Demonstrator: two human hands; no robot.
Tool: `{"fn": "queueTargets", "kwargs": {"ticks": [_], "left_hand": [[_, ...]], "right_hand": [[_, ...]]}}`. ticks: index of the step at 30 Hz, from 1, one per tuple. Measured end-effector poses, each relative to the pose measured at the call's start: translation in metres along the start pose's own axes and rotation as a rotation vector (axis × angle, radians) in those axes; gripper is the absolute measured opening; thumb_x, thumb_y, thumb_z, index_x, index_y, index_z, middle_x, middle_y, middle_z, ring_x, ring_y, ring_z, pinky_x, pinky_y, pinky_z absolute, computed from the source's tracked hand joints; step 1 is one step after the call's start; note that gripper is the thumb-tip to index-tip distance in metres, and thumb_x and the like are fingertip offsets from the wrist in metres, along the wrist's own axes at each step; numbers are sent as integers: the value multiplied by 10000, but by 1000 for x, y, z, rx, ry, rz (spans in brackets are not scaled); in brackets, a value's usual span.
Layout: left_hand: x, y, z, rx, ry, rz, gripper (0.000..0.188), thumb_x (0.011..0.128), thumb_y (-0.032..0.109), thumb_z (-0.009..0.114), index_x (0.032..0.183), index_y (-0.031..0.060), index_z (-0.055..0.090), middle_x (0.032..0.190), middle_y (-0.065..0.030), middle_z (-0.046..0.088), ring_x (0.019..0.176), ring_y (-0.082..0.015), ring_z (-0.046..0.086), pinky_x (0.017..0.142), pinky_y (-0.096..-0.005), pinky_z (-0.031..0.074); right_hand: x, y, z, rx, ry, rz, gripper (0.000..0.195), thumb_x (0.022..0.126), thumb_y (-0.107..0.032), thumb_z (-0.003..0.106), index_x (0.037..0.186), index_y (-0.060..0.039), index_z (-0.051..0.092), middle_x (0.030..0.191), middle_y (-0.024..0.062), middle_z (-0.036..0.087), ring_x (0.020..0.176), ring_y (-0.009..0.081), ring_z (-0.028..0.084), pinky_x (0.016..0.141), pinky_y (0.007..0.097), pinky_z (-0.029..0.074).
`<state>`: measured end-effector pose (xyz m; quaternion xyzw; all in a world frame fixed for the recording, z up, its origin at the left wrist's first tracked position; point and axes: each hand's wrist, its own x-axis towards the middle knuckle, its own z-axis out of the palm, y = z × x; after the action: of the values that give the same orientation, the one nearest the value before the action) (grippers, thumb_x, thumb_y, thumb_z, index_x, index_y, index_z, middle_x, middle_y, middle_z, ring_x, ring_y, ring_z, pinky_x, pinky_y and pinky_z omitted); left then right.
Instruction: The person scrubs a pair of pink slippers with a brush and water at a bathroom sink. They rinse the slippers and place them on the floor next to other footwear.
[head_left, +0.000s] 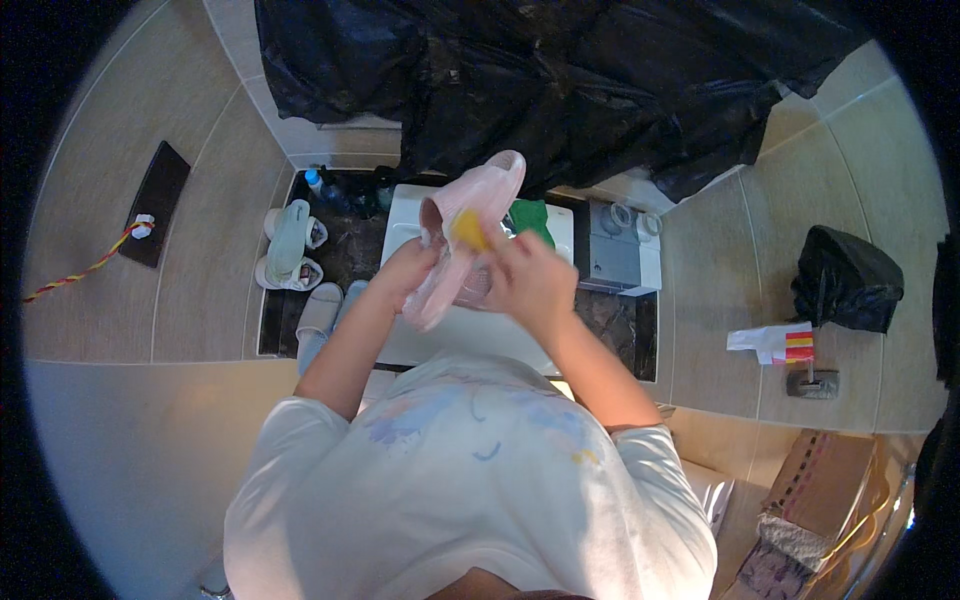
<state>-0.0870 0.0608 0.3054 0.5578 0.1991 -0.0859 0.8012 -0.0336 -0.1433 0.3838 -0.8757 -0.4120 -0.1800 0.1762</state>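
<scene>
Above a white sink (457, 337), a pair of pink slippers or one pink slide slipper (480, 187) is held tilted; I cannot tell which. My left hand (409, 276) grips its left side, with whitish foam near the fingers. A yellow brush or sponge (470, 229) touches the slipper between strap and sole. My right hand (532, 281) holds the yellow thing, its fingers bent and slightly blurred. Just behind the right hand lies a green cloth (532, 219) by the tap, which is mostly hidden.
On the dark stone counter (349, 251) at left stand pale slippers (289, 240), another slipper (319, 309) and a bottle with a blue cap (313, 180). A grey box (613, 251) with jars stands at right. Black plastic sheeting (525, 90) hangs behind the sink.
</scene>
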Motion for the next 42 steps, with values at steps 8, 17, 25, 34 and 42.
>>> {"fn": "queueTargets", "kwargs": {"ticks": [8, 17, 25, 34, 42], "left_hand": [[-5, -2, -10, 145, 24, 119, 516, 985, 381, 583, 1263, -54, 561, 1095, -129, 675, 934, -206, 679, 781, -351, 549], [1, -17, -23, 430, 60, 64, 461, 979, 312, 579, 1235, -71, 559, 1097, -147, 671, 948, -204, 664, 817, -342, 535], [-16, -2, -5, 402, 268, 232, 506, 833, 223, 755, 1275, 55, 575, 1123, -123, 681, 1028, -221, 656, 867, -350, 520], [-32, 16, 22, 1122, 256, 318, 524, 809, 335, 724, 1286, 185, 566, 1128, -182, 688, 1026, -388, 660, 866, -456, 523], [-4, -11, -3, 632, 279, 386, 549, 825, 129, 700, 1317, 160, 458, 1096, -216, 678, 1046, -404, 655, 847, -431, 510]], "right_hand": [[11, 19, -9, -92, -41, 125, 466, 907, -287, 646, 1370, -294, 592, 766, 51, 603, 672, 266, 640, 572, 380, 520], [23, 38, -14, 96, 27, 316, 456, 945, -299, 603, 1399, -283, 563, 811, 106, 648, 744, 289, 660, 645, 399, 536], [-16, 31, 5, 234, -11, 350, 473, 961, -351, 574, 1426, -272, 528, 857, 114, 676, 773, 311, 669, 649, 410, 530], [22, 2, -14, -130, -270, 237, 451, 916, -320, 628, 1365, -314, 587, 856, 105, 650, 755, 287, 676, 622, 397, 538], [1, 20, 12, 120, -43, 370, 515, 955, -267, 589, 1458, -228, 483, 849, 151, 624, 706, 346, 634, 608, 425, 524]]}}
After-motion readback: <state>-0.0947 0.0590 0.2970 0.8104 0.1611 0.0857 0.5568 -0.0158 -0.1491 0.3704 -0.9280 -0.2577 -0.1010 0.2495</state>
